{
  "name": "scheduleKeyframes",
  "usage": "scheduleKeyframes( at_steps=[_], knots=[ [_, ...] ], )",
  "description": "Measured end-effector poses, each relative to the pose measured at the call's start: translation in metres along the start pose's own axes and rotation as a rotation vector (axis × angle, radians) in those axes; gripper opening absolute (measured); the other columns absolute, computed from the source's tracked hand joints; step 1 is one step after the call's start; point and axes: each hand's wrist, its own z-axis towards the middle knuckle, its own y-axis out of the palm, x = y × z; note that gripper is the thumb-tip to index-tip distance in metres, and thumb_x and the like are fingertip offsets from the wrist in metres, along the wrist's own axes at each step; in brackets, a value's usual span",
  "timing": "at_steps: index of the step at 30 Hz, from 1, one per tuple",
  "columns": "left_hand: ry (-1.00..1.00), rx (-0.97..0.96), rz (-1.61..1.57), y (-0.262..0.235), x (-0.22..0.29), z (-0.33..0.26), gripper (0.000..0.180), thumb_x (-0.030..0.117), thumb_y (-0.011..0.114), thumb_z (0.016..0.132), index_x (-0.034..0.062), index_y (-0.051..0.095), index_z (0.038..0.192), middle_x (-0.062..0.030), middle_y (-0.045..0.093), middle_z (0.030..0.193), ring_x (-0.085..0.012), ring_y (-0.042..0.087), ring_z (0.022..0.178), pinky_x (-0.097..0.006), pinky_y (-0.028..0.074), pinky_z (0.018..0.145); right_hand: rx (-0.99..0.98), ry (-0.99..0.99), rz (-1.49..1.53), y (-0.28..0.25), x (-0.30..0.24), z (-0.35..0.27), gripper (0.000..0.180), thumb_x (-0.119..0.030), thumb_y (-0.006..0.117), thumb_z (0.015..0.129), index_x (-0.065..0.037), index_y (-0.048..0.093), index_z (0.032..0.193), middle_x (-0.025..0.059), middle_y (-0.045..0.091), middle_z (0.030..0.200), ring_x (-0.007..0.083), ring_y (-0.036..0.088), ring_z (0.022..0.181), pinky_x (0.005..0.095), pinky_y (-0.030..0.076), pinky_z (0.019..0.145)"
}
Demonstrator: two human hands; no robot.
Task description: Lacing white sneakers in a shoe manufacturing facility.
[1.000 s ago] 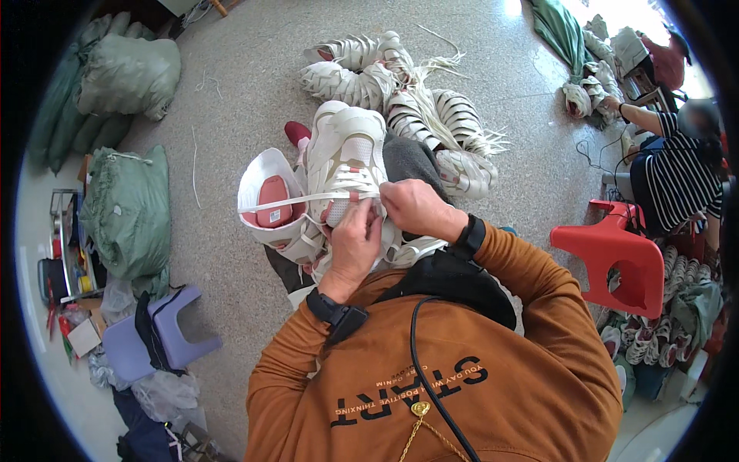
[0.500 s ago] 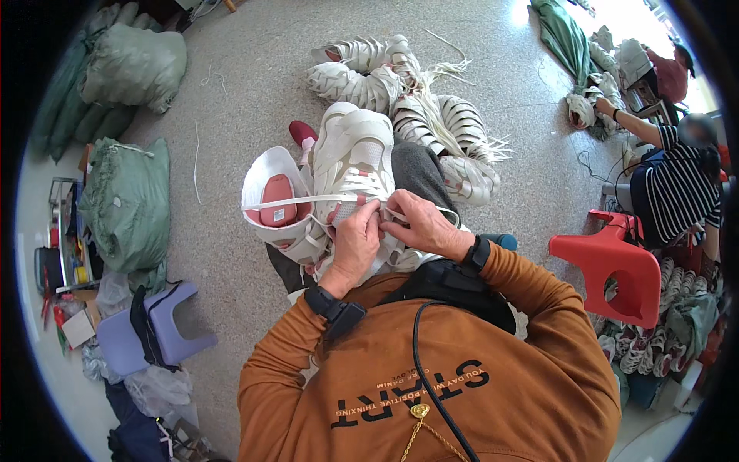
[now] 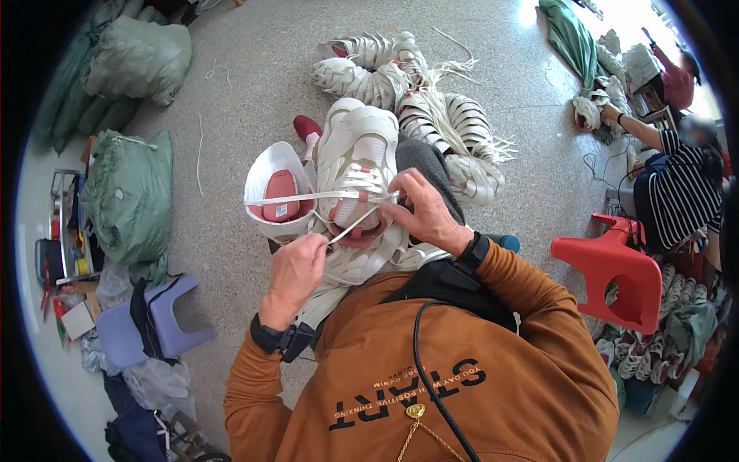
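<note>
A white and pink sneaker lies across my lap, toe pointing away, its laces partly threaded. My left hand is closed in a pinch on one end of a white shoelace, held out to the left of the shoe's opening. The lace runs taut from there to the eyelets. At the shoe's right side, my right hand has its thumb and fingers curled on the edge by the eyelets; whether lace is also between them is hidden. Another lace length stretches left across a white tub holding a pink insole-like piece.
Strings of nested white sneakers with loose laces lie on the floor ahead. A red stool stands to the right, near a seated co-worker in stripes. Green sacks and a purple stool are on the left.
My left hand has moved left and toward me, away from the right hand, drawing the lace out straight. The right hand stays by the eyelets.
</note>
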Motion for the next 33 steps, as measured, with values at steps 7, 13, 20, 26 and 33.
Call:
scheduleKeyframes(
  at_steps=[7,13,20,26,33],
  knots=[
    [0.192,0.316,-0.013,0.021,0.017,0.034,0.009,0.011,0.069,0.086,0.0064,0.065,0.093,-0.007,0.06,0.09,-0.0301,0.06,0.085,-0.042,0.048,0.076,-0.011,-0.147,-0.003,0.0,0.008,0.001,0.012,-0.009,0.071,0.082,-0.006,0.061,0.089,0.0116,0.059,0.101,0.033,0.055,0.1,0.0416,0.044,0.085],
    [0.396,0.353,0.044,0.045,0.031,0.077,0.013,0.009,0.072,0.082,0.0086,0.068,0.094,-0.0049,0.059,0.091,-0.0253,0.057,0.089,-0.039,0.043,0.083,-0.237,0.042,0.207,-0.004,-0.003,-0.008,0.011,-0.008,0.068,0.085,-0.002,0.06,0.088,0.0139,0.063,0.083,0.0353,0.063,0.082,0.042,0.05,0.073],
    [0.341,0.213,0.283,0.05,0.037,0.086,0.013,0.016,0.07,0.083,0.0105,0.068,0.095,-0.0051,0.055,0.097,-0.0234,0.054,0.1,-0.044,0.035,0.098,-0.291,0.177,0.345,-0.01,0.001,-0.025,0.01,-0.007,0.066,0.092,0.002,0.064,0.098,0.0119,0.064,0.088,0.0201,0.064,0.079,0.0308,0.052,0.074],
    [0.265,0.201,0.181,0.046,0.044,0.086,0.008,0.013,0.065,0.085,0.0095,0.068,0.092,-0.0067,0.056,0.102,-0.0251,0.053,0.104,-0.047,0.034,0.099,-0.046,-0.003,0.114,-0.013,0.001,-0.001,0.016,-0.003,0.063,0.091,-0.001,0.066,0.106,0.0119,0.061,0.084,0.0218,0.062,0.076,0.0316,0.05,0.07],
    [0.287,0.428,-0.141,0.033,0.028,0.075,0.013,0.004,0.067,0.084,0.0074,0.065,0.096,-0.0059,0.058,0.103,-0.027,0.057,0.103,-0.043,0.039,0.092,-0.083,-0.061,-0.132,0.006,-0.007,0.018,0.013,-0.015,0.063,0.091,-0.003,0.062,0.097,0.0154,0.063,0.086,0.0381,0.064,0.079,0.0461,0.051,0.071]
  ],
)
